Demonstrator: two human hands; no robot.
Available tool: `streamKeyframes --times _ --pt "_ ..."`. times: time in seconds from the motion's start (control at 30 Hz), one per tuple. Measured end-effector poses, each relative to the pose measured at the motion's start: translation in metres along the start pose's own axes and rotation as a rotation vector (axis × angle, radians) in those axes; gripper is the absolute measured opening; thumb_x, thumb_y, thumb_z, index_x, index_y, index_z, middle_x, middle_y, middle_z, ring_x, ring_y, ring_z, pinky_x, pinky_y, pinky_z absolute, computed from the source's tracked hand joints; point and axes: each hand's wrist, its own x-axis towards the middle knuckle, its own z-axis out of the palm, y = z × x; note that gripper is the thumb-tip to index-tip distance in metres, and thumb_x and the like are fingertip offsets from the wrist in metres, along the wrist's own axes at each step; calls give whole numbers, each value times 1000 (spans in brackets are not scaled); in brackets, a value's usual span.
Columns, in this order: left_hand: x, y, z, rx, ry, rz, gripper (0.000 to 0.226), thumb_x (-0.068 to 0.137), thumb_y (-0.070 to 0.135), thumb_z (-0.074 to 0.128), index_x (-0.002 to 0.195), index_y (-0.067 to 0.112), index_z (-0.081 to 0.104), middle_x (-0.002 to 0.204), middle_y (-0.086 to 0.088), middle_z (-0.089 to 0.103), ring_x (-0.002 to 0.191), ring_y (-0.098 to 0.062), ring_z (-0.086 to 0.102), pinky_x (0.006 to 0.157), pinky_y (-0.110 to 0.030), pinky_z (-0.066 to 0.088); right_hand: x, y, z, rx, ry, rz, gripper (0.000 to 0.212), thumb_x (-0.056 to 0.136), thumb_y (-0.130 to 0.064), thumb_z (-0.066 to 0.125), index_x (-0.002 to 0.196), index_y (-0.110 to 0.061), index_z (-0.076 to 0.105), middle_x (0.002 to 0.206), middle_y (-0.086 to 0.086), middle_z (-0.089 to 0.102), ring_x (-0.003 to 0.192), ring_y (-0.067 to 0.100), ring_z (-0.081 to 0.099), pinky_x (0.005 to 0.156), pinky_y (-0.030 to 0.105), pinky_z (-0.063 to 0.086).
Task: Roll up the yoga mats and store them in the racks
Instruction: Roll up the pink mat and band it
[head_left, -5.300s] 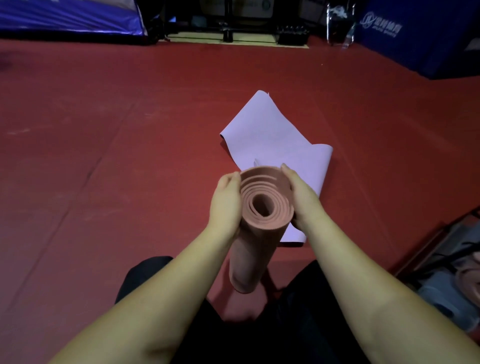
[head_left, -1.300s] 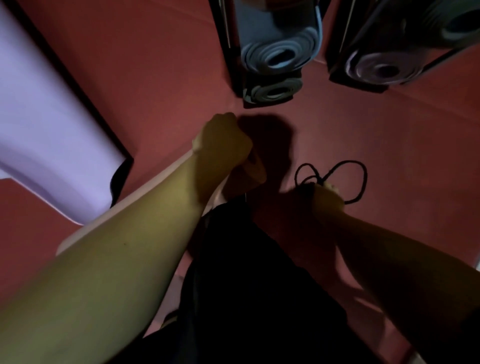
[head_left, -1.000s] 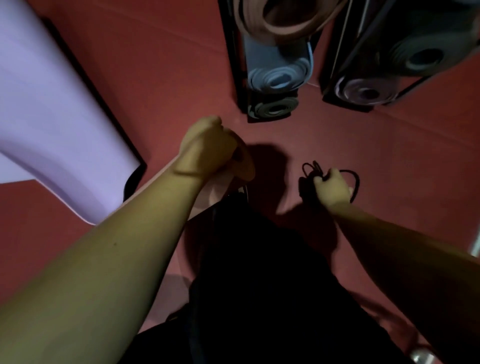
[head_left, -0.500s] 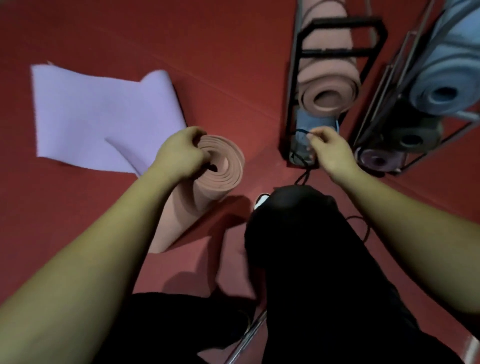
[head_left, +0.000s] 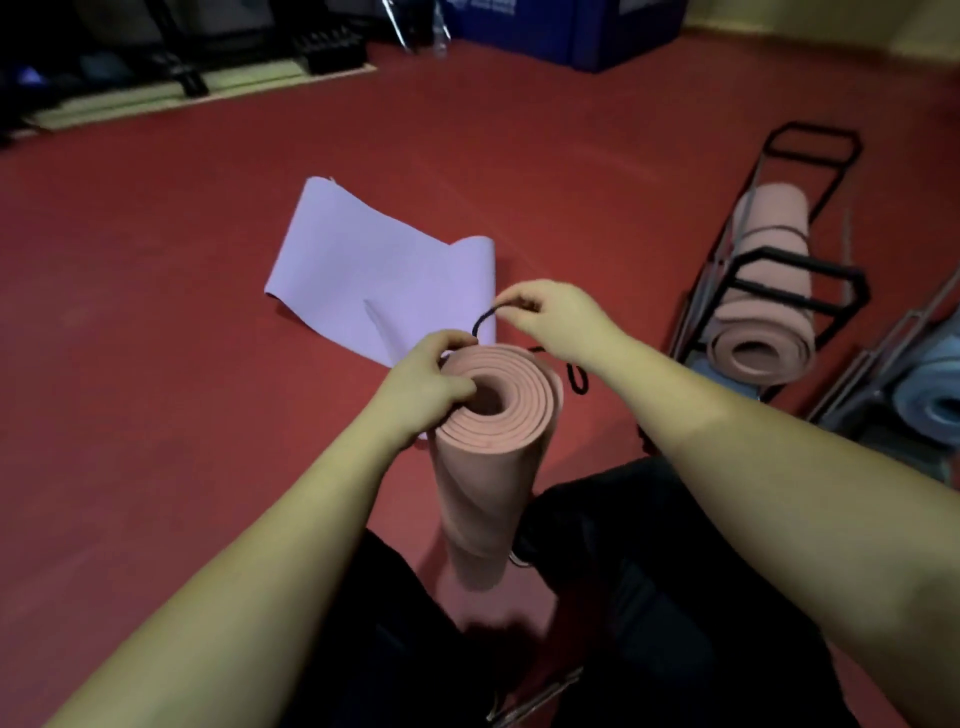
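Observation:
A rolled pink yoga mat (head_left: 491, 467) stands on end on the red floor between my knees. My left hand (head_left: 423, 387) grips its top rim, thumb inside the roll's hole. My right hand (head_left: 558, 317) pinches a black cord (head_left: 480, 325) just above the roll; the cord arcs to my left fingers and its other end hangs down to the right of the mat. A lilac mat (head_left: 379, 275) lies partly unrolled on the floor beyond. A black rack (head_left: 795, 260) at the right holds another rolled pink mat (head_left: 763, 317).
A second rack at the far right holds a rolled blue mat (head_left: 930, 400). Blue padded blocks (head_left: 571, 26) and dark gym gear line the far edge of the red floor (head_left: 156, 312). My dark trouser legs fill the bottom of the view.
My right hand has come away from the rack with the black cord and now holds it over the roll. The pink mat now stands more upright, and my view has lifted to the room.

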Motion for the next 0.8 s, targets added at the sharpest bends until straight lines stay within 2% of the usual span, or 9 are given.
streamKeyframes --times 0.07,0.1,0.17,0.2,0.3,0.43,0.57,0.7,0.8 --pt "-8 -7 0 -39 42 -19 74 63 17 63 134 34 47 118 -3 60 71 -15 62 58 -25 43 2 -15 11 -24 -118 4 18 94 -29 61 106 -26 73 108 -4 72 98 16 64 92 36 48" --pt "-10 -11 -1 -50 52 -18 85 61 20 62 141 37 39 127 -7 57 82 -22 66 60 -28 46 4 -22 15 -28 -173 -3 18 95 -30 60 108 -26 73 110 -6 72 100 14 64 94 32 47" --pt "-8 -11 3 -39 32 -12 95 63 18 62 150 39 30 139 -12 55 115 -34 61 81 -38 53 3 -26 20 0 -222 4 21 97 -29 59 112 -24 73 116 -9 70 104 5 60 95 23 42" --pt "-6 -13 3 -29 29 -4 93 63 18 62 149 37 34 137 -6 58 120 -31 58 91 -38 51 2 -27 22 17 -237 0 22 97 -29 59 113 -23 73 116 -11 70 104 2 59 95 20 40" --pt "-2 -16 -2 19 69 -11 76 58 24 60 133 31 55 123 11 65 114 -14 61 96 -29 48 2 -31 25 38 -260 -5 17 95 -28 62 107 -25 74 103 -15 70 99 2 60 90 19 41" --pt "5 -19 -5 0 169 -67 59 62 24 62 121 28 65 115 7 68 106 -14 62 94 -31 49 1 -20 16 34 -165 42 5 89 -36 66 90 -32 70 90 -8 72 87 10 65 81 29 48" --pt "17 -24 -17 -162 356 -144 52 71 17 65 123 21 66 105 4 67 92 -14 63 82 -28 51 -10 -8 2 75 -183 149 33 88 -48 64 82 -16 65 67 -3 65 56 14 54 63 31 45" --pt "29 -26 -14 -212 454 -157 41 74 8 67 113 21 67 101 4 69 92 -14 63 77 -26 46 -31 -22 7 139 -225 100 40 96 -42 56 70 -12 61 59 -6 61 54 9 53 66 30 45" --pt "38 -24 -8 -225 509 -154 29 73 5 67 98 20 67 90 6 68 86 -15 63 73 -26 44 -49 -38 26 148 -201 -9 35 98 -33 57 64 -26 58 59 -16 60 59 3 52 67 29 44"
